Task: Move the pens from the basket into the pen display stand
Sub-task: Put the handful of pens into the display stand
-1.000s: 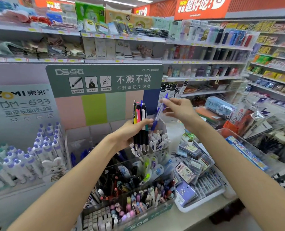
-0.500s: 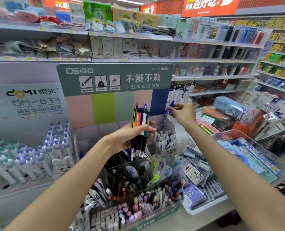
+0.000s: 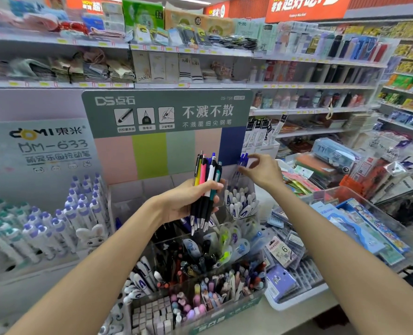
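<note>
Pens bunched in left hand before shop shelves

- Hands: two. The left hand holds a bundle; the right hand is at the stand's rear compartment.
- Click pens with black lower barrels in the left-hand bundle: about six, with yellow, pink, blue, white and teal uppers showing; overlap prevents a firm count.
- Blue-capped pens at the right fingertips: two tops visible.
- Clear acrylic pen display stand with a grey-green header card: one.
- Colour bands on that card: five.
- Icon squares on the header: three.
- White rabbit figure on the neighbouring display: one.
</note>
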The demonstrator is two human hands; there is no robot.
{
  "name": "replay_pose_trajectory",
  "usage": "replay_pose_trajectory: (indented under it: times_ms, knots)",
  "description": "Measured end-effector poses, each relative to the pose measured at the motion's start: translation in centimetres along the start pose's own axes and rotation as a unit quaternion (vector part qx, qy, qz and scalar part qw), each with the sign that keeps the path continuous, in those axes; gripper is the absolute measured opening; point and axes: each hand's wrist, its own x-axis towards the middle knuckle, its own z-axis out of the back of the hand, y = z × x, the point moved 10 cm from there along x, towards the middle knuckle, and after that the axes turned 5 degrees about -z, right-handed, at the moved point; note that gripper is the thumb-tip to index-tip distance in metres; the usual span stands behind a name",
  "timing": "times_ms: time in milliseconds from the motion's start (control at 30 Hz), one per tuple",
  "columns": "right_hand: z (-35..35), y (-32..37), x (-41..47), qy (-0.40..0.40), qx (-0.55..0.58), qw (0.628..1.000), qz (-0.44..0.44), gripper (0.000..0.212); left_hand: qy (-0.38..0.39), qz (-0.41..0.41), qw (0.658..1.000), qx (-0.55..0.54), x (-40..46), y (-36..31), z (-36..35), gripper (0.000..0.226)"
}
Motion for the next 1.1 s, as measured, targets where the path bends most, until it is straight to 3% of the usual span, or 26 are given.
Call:
replay_pose_trajectory:
  times_ms: [100, 133, 200, 267, 300, 433, 600, 733, 833, 1000, 1100]
  knots:
    - [2.4, 1.6, -1.3, -0.047, 0.117, 0.992, 0.017, 0.034, 0.014, -0.001, 1.0, -0.005, -0.1, 0.0, -0.5, 0.015]
    - [2.3, 2.2, -1.9, -0.004, 0.185, 0.983, 0.009, 0.031, 0.02, -0.003, 1.0, -0.005, -0.1, -0.1, -0.7, 0.014]
    - [-0.1, 4.1, -4.0, 0.179, 0.268, 0.947, -0.009, 0.029, 0.034, -0.005, 0.999, 0.002, 0.0, -0.1, -1.3, 0.011]
    - [-1.9, 5.5, -6.6, 0.313, 0.26, 0.914, -0.007, 0.029, 0.045, -0.001, 0.999, 0.017, 0.2, 0.0, -1.9, 0.011]
    - [-2.1, 5.8, -7.3, 0.331, 0.254, 0.909, -0.002, 0.029, 0.045, -0.002, 0.999, 0.019, 0.3, 0.0, -2.1, 0.012]
    - [-0.4, 6.0, -7.1, 0.274, 0.254, 0.927, 0.028, 0.028, 0.05, -0.008, 0.998, 0.029, 0.8, 0.0, -2.3, 0.023]
    - [1.0, 5.3, -6.7, 0.196, 0.241, 0.95, 0.039, 0.022, 0.034, -0.017, 0.998, 0.044, 0.9, 0.1, -2.7, 0.017]
    - [2.6, 4.4, -6.0, 0.124, 0.294, 0.947, 0.026, 0.017, 0.045, -0.024, 0.998, 0.03, 0.8, -0.5, -3.2, 0.022]
    - [3.3, 3.4, -5.3, 0.094, 0.365, 0.926, -0.011, 0.013, 0.065, -0.015, 0.997, 0.046, 0.5, -0.9, -3.6, 0.015]
    - [5.8, 0.7, -3.4, 0.034, 0.544, 0.835, -0.074, 0.018, 0.031, -0.004, 0.997, 0.071, 0.0, -0.6, -1.8, 0.028]
    - [6.6, -1.4, -1.8, -0.038, 0.536, 0.839, -0.084, 0.02, -0.012, -0.012, 0.999, 0.03, 0.0, -0.8, -0.4, 0.013]
